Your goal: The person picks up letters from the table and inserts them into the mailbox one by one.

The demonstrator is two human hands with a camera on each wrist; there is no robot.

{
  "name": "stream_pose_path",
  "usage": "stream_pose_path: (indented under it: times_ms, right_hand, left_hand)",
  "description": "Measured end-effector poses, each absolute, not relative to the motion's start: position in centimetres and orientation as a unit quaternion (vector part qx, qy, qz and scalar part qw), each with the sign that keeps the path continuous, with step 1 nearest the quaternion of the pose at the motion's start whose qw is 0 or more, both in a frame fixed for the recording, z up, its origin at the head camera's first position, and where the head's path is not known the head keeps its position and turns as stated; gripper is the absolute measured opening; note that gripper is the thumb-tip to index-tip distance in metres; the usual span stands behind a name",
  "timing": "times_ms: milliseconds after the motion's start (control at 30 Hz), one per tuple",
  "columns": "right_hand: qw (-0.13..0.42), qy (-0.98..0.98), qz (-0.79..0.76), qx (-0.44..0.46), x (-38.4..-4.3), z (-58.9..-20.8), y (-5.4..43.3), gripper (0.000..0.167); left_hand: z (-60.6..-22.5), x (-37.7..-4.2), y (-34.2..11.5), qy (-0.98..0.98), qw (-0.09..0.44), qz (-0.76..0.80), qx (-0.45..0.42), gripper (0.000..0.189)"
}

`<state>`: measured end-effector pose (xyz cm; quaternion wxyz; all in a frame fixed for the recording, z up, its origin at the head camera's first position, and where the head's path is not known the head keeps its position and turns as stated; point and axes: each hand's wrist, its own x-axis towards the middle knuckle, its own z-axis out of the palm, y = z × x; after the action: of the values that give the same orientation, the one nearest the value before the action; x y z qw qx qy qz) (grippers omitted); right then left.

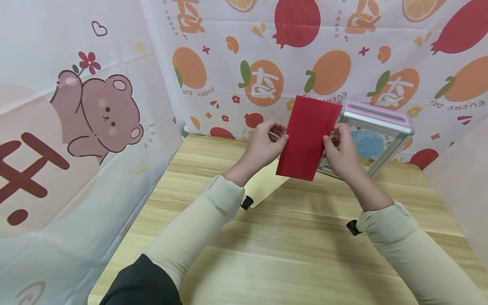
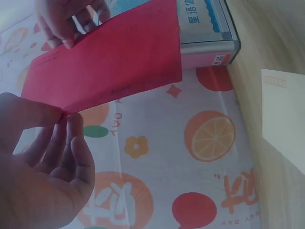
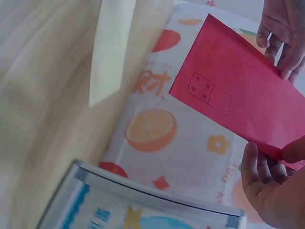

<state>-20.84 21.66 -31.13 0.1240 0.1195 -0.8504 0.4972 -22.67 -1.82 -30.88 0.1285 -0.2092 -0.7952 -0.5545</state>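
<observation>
A red envelope (image 1: 308,137) with small printed boxes is held up above the table between both hands. My left hand (image 1: 266,142) pinches its left edge between thumb and fingers. On the opposite edge, my right hand (image 1: 341,148) pinches it the same way. The left wrist view shows the left thumb and fingertips meeting on the edge of the red envelope (image 2: 105,62). In the right wrist view, a stamp box is printed near one end of the red envelope (image 3: 238,86). Below the left hand, a pale yellow envelope (image 1: 263,186) lies on the table, partly covered by the left hand and forearm.
Behind the right hand stands a silver-framed box (image 1: 375,135) with a pink slotted top and a picture panel. The wooden table (image 1: 297,245) meets a fruit-print cloth (image 1: 228,76) at the back. A bear-print cloth (image 1: 152,106) hangs on the left.
</observation>
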Motion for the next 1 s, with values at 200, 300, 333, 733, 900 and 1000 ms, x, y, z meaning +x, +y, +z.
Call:
stream_pose_path:
  times_ms: [200, 300, 333, 733, 900, 1000]
  right_hand:
    - [0.127, -0.872, 0.454, 0.13, -20.4, -29.1, 23.0, 0.033]
    - [0.137, -0.875, 0.447, 0.125, -20.3, -28.5, 23.6, 0.033]
    - [0.141, -0.875, 0.445, 0.124, -20.4, -28.3, 23.8, 0.033]
    - [0.209, -0.883, 0.404, 0.113, -21.9, -26.0, 25.5, 0.035]
    - [0.224, -0.885, 0.395, 0.104, -22.3, -24.7, 26.0, 0.033]
    - [0.225, -0.884, 0.399, 0.092, -22.5, -23.9, 26.4, 0.033]
  left_hand:
    - [-30.3, -23.0, -0.2, -0.794, 0.156, -0.55, -0.208, 0.015]
    - [-30.0, -23.1, 0.4, -0.793, 0.156, -0.547, -0.217, 0.019]
    - [-29.8, -23.1, 0.6, -0.792, 0.156, -0.547, -0.222, 0.02]
    - [-26.7, -24.4, 2.5, -0.79, 0.133, -0.544, -0.251, 0.031]
    - [-25.8, -25.0, 3.2, -0.784, 0.143, -0.544, -0.263, 0.035]
    - [-25.1, -25.2, 3.6, -0.782, 0.141, -0.542, -0.273, 0.036]
